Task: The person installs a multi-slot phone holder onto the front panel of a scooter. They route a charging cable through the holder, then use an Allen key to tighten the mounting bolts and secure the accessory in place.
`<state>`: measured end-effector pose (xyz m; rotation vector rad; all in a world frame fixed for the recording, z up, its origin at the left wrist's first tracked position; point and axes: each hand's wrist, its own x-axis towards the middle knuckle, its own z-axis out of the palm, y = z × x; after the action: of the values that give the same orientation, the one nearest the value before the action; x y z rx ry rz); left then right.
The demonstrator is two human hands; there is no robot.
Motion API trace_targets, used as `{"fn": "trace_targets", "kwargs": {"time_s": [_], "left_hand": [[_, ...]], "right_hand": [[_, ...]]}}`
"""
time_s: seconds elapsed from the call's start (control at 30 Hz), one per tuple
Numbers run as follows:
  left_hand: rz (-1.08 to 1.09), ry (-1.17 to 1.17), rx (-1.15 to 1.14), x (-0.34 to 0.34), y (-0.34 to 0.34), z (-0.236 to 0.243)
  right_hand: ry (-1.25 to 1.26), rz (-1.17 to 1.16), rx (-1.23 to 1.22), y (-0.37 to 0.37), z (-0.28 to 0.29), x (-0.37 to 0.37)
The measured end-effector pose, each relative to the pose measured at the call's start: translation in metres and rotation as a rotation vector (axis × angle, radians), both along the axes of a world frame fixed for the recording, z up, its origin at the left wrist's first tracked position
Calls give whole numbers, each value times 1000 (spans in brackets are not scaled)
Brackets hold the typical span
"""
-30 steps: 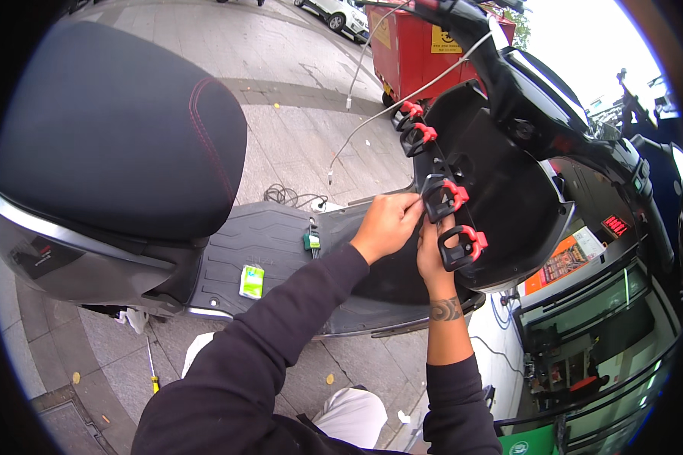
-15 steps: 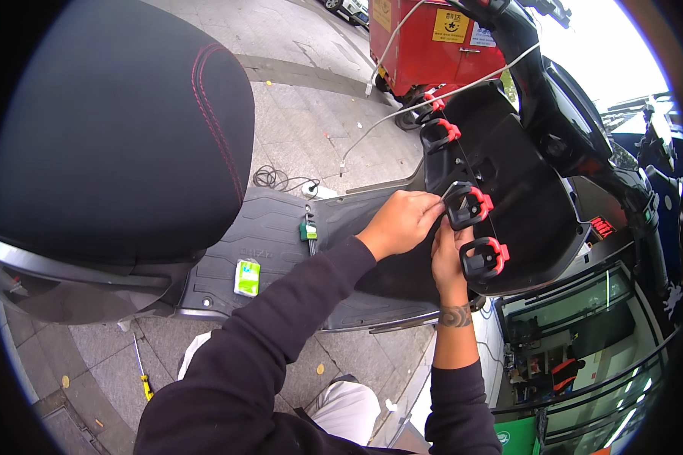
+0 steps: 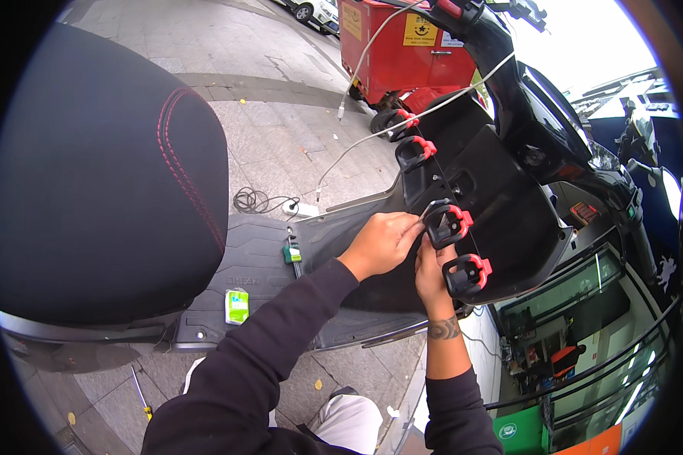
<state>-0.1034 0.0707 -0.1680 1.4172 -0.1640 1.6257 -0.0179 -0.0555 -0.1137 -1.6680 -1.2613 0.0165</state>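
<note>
Several black hooks with red latches line the scooter's black front panel (image 3: 501, 220). My left hand (image 3: 383, 244) is closed in a pinch on a thin, bent grey metal tool, which looks like a hex key (image 3: 432, 205), at the third hook (image 3: 448, 225) from the far end. From below, my right hand (image 3: 434, 282) reaches up to that same hook, its fingers closed against the underside and partly hidden behind it. Just right of that wrist is the nearest hook (image 3: 467, 274). A green holder with metal keys (image 3: 292, 253) lies on the grey footboard (image 3: 262, 235).
The black seat (image 3: 114, 174) fills the left side. A green-and-white packet (image 3: 237, 306) lies on the footboard. Beyond it are a white power strip (image 3: 301, 209) and a coiled black cable (image 3: 252, 201). White cables (image 3: 425, 117) hang across the front. A yellow-handled screwdriver (image 3: 147, 412) lies on the pavement.
The whole view has shifted, so the scooter and hooks appear further left and lower. Both hands remain at the same hook, with little visible change in their grip.
</note>
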Motion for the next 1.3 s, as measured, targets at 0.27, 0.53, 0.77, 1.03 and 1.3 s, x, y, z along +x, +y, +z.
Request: {"fn": "trace_targets", "kwargs": {"time_s": [0.27, 0.53, 0.77, 1.03, 1.3], "left_hand": [[-100, 167, 74, -11, 11, 6], [101, 240, 198, -18, 23, 9], [182, 280, 228, -19, 37, 10], [208, 322, 248, -14, 28, 11], [362, 298, 267, -13, 31, 13]], "right_hand": [[-39, -17, 3, 0, 1, -3], [-51, -74, -5, -1, 1, -6], [-28, -77, -49, -4, 3, -2], [-5, -55, -23, -2, 2, -4], [-112, -69, -20, -3, -5, 7]]}}
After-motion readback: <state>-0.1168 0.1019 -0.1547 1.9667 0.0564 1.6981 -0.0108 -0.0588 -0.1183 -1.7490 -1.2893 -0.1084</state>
